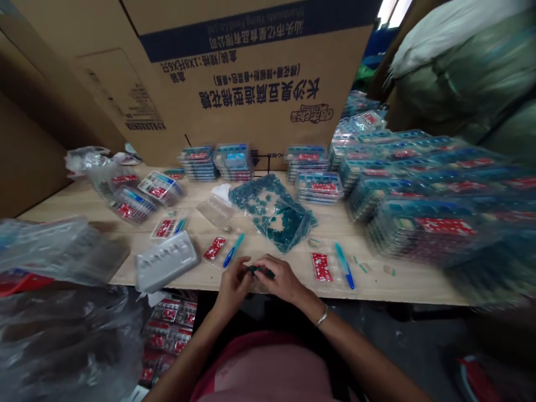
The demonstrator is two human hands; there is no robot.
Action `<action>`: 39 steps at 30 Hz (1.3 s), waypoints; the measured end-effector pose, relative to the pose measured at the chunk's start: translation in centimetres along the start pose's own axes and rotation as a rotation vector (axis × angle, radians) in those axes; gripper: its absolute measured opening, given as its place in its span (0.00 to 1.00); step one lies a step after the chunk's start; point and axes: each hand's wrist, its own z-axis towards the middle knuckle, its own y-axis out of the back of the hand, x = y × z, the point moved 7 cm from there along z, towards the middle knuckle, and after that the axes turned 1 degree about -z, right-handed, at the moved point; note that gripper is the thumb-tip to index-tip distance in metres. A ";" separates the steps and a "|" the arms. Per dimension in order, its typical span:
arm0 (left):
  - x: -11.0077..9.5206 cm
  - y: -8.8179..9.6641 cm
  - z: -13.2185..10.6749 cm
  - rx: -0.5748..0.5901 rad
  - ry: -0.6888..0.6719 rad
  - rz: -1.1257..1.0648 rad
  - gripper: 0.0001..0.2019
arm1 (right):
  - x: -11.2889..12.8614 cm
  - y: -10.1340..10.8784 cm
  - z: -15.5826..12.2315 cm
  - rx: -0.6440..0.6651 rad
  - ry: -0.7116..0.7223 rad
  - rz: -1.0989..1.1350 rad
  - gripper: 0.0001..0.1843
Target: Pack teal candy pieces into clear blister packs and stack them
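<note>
At the table's front edge my left hand (233,286) is closed, thumb and fingers bent together; what it grips is too blurred to tell. My right hand (283,279) reaches in from the other side, its fingers pinched on small dark green pieces (268,273). Something clear, perhaps a plastic tray, shows faintly beneath the fingers. Just beyond lies a transparent bag (268,206) with many loose dark green pieces. To the left are a red packet (215,249) and a blue pen-like stick (233,250). On the right lie another red packet (321,267) and blue stick (344,266).
Stacks of filled clear boxes (422,223) crowd the right side. More stacks (198,163) stand before a large cardboard carton (251,84). A pale moulded tray (167,261) and nested clear trays (62,248) lie left. A plastic bag (62,340) hangs below the table's left end.
</note>
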 end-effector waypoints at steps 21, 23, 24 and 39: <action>1.9 2.2 -1.6 -0.150 -0.198 0.445 0.15 | 0.6 -2.4 1.8 0.205 0.008 -0.070 0.11; 1.9 2.4 -1.7 -0.184 -0.209 0.463 0.14 | -0.4 -2.1 2.0 0.120 -0.112 -0.027 0.12; 1.9 2.4 -1.8 -0.193 -0.213 0.470 0.13 | -0.9 -1.9 2.0 0.070 -0.178 -0.008 0.12; 0.6 2.2 -1.6 -0.114 -0.297 0.519 0.10 | 0.5 -2.4 1.9 0.128 -0.099 -0.154 0.15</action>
